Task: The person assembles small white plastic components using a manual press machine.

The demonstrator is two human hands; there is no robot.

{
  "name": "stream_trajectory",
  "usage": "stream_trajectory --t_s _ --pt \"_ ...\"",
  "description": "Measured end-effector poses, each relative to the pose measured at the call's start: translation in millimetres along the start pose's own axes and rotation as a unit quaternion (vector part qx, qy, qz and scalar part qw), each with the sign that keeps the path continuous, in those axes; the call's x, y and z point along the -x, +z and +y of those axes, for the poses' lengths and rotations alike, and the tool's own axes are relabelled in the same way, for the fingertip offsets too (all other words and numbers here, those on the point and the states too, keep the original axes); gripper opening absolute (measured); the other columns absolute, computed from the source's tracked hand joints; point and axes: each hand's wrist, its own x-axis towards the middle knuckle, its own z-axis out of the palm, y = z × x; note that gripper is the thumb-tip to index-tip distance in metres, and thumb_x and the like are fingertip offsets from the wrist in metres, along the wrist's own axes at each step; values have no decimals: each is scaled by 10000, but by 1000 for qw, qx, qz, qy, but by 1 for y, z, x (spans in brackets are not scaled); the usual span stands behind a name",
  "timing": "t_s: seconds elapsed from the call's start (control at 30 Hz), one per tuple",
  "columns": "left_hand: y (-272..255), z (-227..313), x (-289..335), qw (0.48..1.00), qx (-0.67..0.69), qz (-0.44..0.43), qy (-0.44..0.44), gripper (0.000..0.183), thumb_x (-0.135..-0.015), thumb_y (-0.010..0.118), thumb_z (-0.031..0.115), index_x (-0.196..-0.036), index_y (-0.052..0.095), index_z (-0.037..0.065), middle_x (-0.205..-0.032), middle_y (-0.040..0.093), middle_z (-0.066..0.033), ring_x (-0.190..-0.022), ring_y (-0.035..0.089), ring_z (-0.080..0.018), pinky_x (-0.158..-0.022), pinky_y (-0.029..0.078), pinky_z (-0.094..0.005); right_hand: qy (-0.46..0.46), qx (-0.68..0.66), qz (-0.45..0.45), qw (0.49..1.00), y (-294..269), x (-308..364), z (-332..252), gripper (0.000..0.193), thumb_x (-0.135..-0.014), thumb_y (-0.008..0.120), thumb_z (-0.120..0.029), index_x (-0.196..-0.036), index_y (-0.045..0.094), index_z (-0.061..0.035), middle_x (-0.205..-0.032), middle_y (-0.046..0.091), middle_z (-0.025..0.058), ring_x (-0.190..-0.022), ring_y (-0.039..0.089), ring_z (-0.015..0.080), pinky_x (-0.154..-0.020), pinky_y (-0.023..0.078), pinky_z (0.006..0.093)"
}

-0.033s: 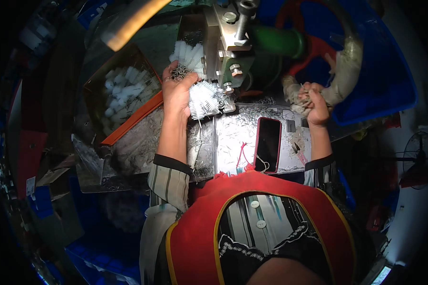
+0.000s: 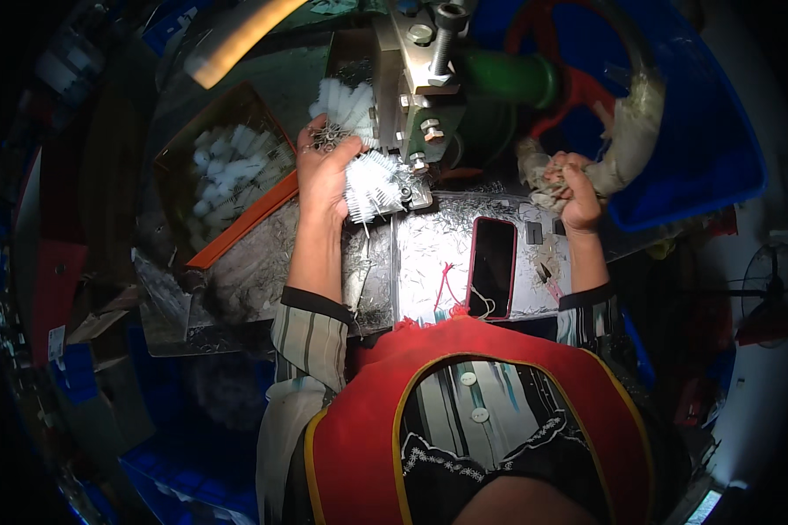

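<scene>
My left hand (image 2: 326, 171) is closed around a bundle of small white-bristled wire brushes (image 2: 372, 185), with their looped metal ends (image 2: 327, 137) bunched near the fingers. The bundle is beside the lower metal block of a press (image 2: 422, 188). Bolts (image 2: 431, 129) stick out of the upright press body just above. On the other side my right hand (image 2: 578, 191) grips a cloth-wrapped handle (image 2: 636, 131), which joins the press's red wheel (image 2: 578, 96). Whether a single brush sits in the press is hidden by the bundle.
Left of my arm, an orange-edged tray (image 2: 245, 214) holds many white brushes (image 2: 232, 162). More white brushes (image 2: 343, 101) lie behind my left hand. A phone (image 2: 494, 267) rests on the worktop amid scattered wire bits. A blue bin (image 2: 692, 166) stands at right; a yellowish tube (image 2: 245, 44) hangs above.
Both hands keep their grips and have barely shifted. The whole view has moved very slightly.
</scene>
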Motion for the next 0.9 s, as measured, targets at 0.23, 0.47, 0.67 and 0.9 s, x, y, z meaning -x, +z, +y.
stream_trajectory --t_s 0.23,0.47,0.67,0.9 --pt "-23 1 14 994 90 -7 65 543 -772 628 -64 -1229 342 -6 -935 594 -144 -767 622 -208 -715 538 -328 153 65 53 985 30 -3 -57 121 -745 581 -63 -832 569 20 -722 588 115 -673 602 214 -659 499 313" --pt "-23 -6 8 994 84 12 74 538 -768 633 -69 -1221 350 4 -906 595 -135 -769 621 -201 -721 535 -332 204 103 18 973 45 -32 -107 132 -733 603 -106 -665 568 2 -553 568 119 -489 570 228 -518 480 323" --pt "-19 -5 9 993 94 37 67 529 -758 642 -77 -1195 353 -1 -949 582 -146 -765 619 -216 -707 547 -350 222 87 -64 969 50 -43 -116 166 -729 608 -126 -620 543 -19 -540 559 125 -457 550 221 -476 463 320" --pt "-15 -3 8 993 94 49 60 496 -738 659 -85 -1127 367 15 -924 575 -144 -752 625 -224 -677 558 -344 -15 56 -59 997 6 1 -4 96 -768 555 -111 -765 538 -17 -752 576 110 -685 578 176 -622 444 266"
